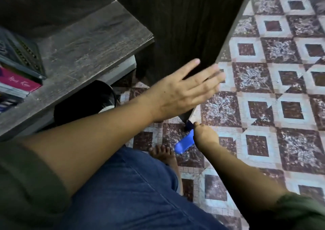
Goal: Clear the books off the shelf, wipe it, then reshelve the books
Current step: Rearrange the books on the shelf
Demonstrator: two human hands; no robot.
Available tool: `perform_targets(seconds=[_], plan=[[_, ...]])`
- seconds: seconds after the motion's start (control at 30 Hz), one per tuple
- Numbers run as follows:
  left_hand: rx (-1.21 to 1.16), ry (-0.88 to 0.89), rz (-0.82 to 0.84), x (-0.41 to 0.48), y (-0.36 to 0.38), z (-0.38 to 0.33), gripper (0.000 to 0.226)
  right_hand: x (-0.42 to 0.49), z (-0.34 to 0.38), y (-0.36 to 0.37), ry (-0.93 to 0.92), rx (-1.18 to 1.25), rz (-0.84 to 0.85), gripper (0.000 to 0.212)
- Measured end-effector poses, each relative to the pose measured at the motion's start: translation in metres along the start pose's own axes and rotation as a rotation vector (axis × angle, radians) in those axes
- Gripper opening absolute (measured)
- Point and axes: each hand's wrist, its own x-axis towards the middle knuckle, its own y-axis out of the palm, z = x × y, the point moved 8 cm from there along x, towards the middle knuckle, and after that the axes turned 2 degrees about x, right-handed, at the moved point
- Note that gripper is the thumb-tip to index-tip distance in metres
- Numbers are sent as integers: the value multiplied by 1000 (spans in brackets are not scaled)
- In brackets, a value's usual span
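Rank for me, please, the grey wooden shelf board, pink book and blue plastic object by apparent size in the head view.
Grey wooden shelf board
Pink book
Blue plastic object, partly hidden and farther off

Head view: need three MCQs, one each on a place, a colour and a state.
1. Where is the pink book?
A. In the left hand
B. In the stack on the wooden shelf
C. In the right hand

2. What colour is the object the right hand holds?
A. Red
B. Yellow
C. Blue

3. What state is the left hand in?
A. Fingers straight, holding nothing
B. Gripping the pink book
C. Closed fist

Answers:
1 B: the pink book lies among the stacked books at the left of the wooden shelf.
2 C: the right hand grips a blue object.
3 A: the left hand's fingers are stretched out with nothing in them.
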Motion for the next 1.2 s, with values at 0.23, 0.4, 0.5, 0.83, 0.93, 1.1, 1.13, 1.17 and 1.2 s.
perform_targets(seconds=[0.23,0.4,0.5,0.83,0.93,1.1,1.13,1.17,1.2], plan=[[336,70,4,27,34,-3,26,-11,-15,4,-25,57,-8,33],[329,-38,-59,32,41,-2,16,-23,-40,5,39,-3,-31,40],[361,-59,-59,33,42,-2,12,-29,-56,1,68,-21,-48,41],[-57,18,225,-24,27,19,39,-58,-35,-53,-1,3,-153,38],[-110,-283,414,-90,22,64,41,-70,1,-89,-113,9,-226,33],[-63,-855,633,-217,2,131,55,-90,78,-155,-295,49,-356,30],[-67,-954,670,-241,1,137,57,-95,93,-168,-327,56,-391,31],[-83,-1018,715,-260,2,140,60,-100,107,-182,-355,57,-429,32],[-92,-1033,755,-275,3,141,62,-105,121,-196,-377,52,-473,33]])
